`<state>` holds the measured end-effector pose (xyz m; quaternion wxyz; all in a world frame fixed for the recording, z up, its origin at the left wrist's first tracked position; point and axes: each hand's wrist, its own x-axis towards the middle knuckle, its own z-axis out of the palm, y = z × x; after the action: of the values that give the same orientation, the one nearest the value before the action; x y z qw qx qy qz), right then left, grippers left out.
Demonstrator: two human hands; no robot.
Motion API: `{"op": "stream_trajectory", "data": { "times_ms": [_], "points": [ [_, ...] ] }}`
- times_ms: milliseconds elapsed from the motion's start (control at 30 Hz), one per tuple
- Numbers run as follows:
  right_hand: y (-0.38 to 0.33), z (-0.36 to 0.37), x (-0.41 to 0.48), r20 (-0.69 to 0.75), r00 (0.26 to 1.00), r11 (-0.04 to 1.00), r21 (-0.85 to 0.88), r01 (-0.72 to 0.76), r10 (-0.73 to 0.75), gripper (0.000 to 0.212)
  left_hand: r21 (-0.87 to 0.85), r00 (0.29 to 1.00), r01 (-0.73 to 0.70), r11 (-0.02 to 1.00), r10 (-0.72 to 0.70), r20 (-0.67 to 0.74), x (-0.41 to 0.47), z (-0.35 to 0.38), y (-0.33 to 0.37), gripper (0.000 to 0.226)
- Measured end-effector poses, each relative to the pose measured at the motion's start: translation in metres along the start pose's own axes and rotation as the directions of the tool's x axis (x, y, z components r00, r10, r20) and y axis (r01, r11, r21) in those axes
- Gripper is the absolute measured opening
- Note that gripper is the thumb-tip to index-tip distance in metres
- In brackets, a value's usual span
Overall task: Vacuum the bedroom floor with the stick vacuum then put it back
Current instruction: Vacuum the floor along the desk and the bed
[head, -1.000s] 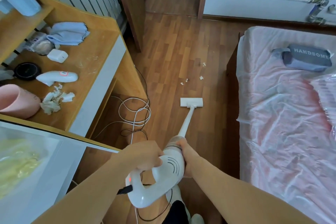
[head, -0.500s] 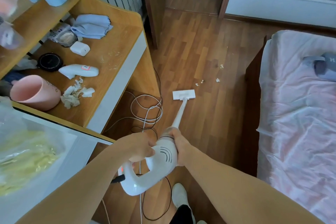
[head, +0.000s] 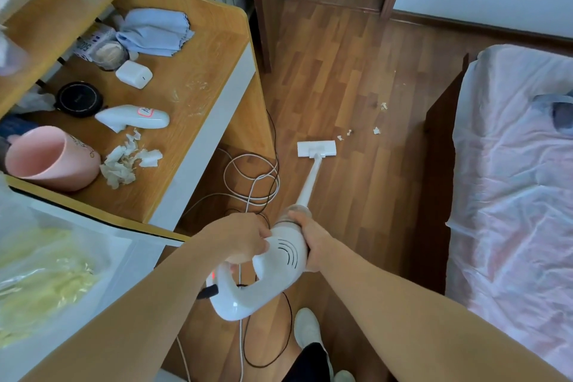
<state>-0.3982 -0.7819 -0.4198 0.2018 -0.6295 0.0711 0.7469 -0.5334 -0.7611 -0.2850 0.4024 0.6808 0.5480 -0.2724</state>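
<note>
**Nozzle closing on the scraps, none taken up yet**

The person is holding the vacuum in both hands. The left hand is gripping the top of the looped handle, fingers curled round it. The right hand is gripping the motor body just below the tube joint, fingers wrapped tight. A red light is showing low on the handle.

The tube is running forward and down to the nozzle, which is lying flat on the floor between the counter and the bed.

Change over the last second: the paper scraps were sitting ahead of the nozzle with a gap. Now the nearest bit is lying just beside the nozzle's front right corner, and the rest are trailing off ahead and to the right. The nozzle is therefore nearer but aimed a little left of them. The count of bits is looking unchanged, so nothing seems picked up so far.

Reading for the task: vacuuming is under way, early in the pass. The next push probably needs a swing to the right to cover the scraps.

Hazard: loose cables are coiling on the floor just left of the tube, under the counter's edge, and more are looping near the person's feet. A drift left could snag them.
</note>
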Motion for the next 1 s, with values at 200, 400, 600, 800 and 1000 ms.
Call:
{"op": "stream_trajectory", "data": {
  "times_ms": [200,400,600,800,1000],
  "points": [
    [0.020,0.017,-0.005,0.013,1.000,0.997,0.082,-0.013,0.012,0.062,-0.024,0.998,0.047,0.999,-0.046,0.045,-0.010,-0.010,-0.022,0.037],
    [0.000,0.007,0.001,-0.045,0.999,0.997,0.079,0.010,-0.006,0.080,-0.006,1.000,-0.007,1.000,0.007,0.016,0.009,-0.016,-0.007,0.036],
    [-0.006,-0.015,0.002,-0.062,0.998,0.998,0.069,0.013,-0.009,0.068,0.054,0.998,-0.052,0.997,0.050,0.047,0.018,-0.014,0.013,0.035],
    [-0.011,-0.021,0.008,-0.051,0.999,0.996,0.090,0.011,-0.007,0.072,0.011,0.998,-0.034,0.999,0.034,0.060,0.024,-0.014,0.016,0.036],
    [-0.057,-0.022,0.016,-0.057,0.997,0.994,0.096,0.061,-0.056,0.077,-0.001,1.000,-0.025,1.000,0.025,0.003,0.059,-0.041,0.025,0.034]
  ]
}}
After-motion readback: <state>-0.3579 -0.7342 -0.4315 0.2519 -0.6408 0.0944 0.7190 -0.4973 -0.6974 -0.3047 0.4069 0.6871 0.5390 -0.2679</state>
